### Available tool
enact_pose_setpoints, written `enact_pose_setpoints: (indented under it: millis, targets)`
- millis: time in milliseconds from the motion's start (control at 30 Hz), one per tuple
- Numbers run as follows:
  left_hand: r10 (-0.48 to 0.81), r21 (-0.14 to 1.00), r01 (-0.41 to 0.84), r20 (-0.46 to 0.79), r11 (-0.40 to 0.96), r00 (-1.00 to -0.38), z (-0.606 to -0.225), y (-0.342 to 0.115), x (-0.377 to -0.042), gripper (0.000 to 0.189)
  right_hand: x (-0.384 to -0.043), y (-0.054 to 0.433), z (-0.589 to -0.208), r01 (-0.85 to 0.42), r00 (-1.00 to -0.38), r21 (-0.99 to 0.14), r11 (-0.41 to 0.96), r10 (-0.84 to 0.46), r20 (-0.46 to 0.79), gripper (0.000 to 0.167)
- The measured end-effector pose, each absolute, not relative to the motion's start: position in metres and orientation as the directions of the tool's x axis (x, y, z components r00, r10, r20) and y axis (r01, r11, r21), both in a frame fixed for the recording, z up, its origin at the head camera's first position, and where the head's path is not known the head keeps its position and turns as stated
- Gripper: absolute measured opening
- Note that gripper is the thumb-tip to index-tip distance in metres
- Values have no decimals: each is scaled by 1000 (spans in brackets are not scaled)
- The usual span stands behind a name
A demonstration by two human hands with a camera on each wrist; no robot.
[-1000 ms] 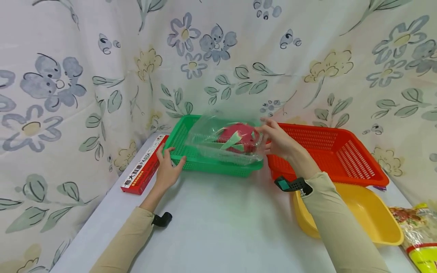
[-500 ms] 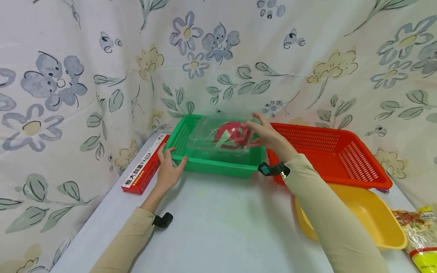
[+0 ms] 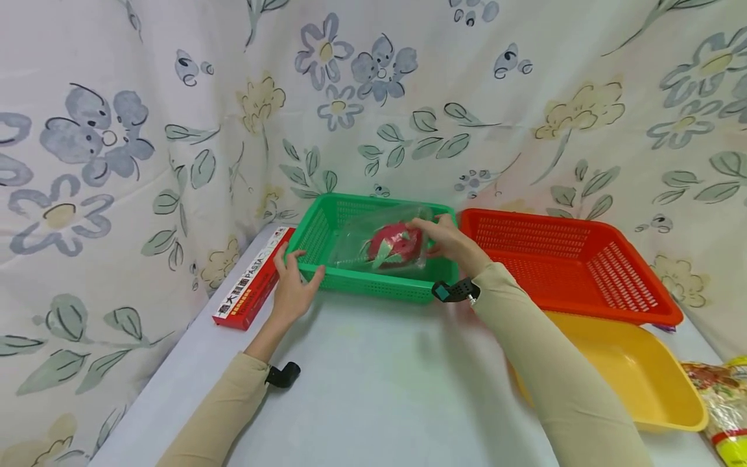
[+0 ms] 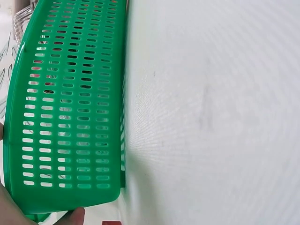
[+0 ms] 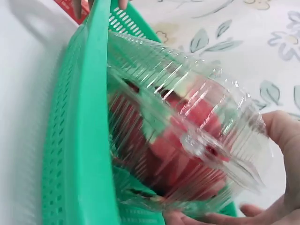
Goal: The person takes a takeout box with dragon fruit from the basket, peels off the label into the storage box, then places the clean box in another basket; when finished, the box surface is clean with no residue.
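A clear plastic clamshell box (image 3: 356, 243) with a pink dragon fruit (image 3: 397, 243) inside sits low within the green basket (image 3: 373, 284). My right hand (image 3: 449, 240) grips the box by its right end; in the right wrist view, thumb and fingers curve round that end, and the dragon fruit (image 5: 187, 145) shows through the ribbed plastic. At the basket's near left corner, my left hand (image 3: 294, 285) holds the rim, fingers over it and thumb on the front side. Only bits of that hand show beside the basket wall (image 4: 70, 117) in the left wrist view.
Left of the green basket lies a red pasta box (image 3: 253, 279). To the right stand a red basket (image 3: 560, 272) and, nearer, a yellow basin (image 3: 630, 376). A printed food bag (image 3: 723, 402) lies at the far right. A floral curtain (image 3: 373, 97) hangs behind.
My right hand has lowered the clamshell box with the dragon fruit into the green basket and shifted slightly left. My left hand has stayed on the basket's corner.
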State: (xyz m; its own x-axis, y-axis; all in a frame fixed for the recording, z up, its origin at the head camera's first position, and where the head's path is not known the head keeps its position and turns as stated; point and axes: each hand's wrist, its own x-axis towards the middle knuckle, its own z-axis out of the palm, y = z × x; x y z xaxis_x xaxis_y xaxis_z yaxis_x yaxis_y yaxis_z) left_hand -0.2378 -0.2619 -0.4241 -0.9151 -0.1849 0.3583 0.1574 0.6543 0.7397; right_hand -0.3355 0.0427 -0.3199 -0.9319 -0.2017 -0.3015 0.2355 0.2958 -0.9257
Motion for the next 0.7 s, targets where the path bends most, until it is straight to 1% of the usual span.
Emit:
enact_pose_setpoints:
  millis: [100,167,267,467,600,700]
  targets:
    - [-182,740,158,356,654,-917,-424,-261,-239,62,-338,42,-329,232,-923,-930,284,-237,-303,62]
    - [-183,741,160,358,653,-916,-423,-261,-239,61,-340,41,-335,232,-918,-935,267,-257,-301,51]
    - [-186,744,158,357,650,-915,-423,-261,-238,61,-342,39,-343,240,-922,-938,249,-245,-301,49]
    - [-185,741,160,361,652,-914,-424,-261,-238,62,-347,35,-352,302,-924,-924,236,-165,-344,47]
    - [-192,745,163,366,647,-911,-424,-261,-237,62,-347,35,-350,359,-907,-900,246,-137,-399,54]
    - [-193,747,165,367,644,-910,-424,-261,-237,61,-346,34,-345,376,-894,-886,272,-145,-424,57]
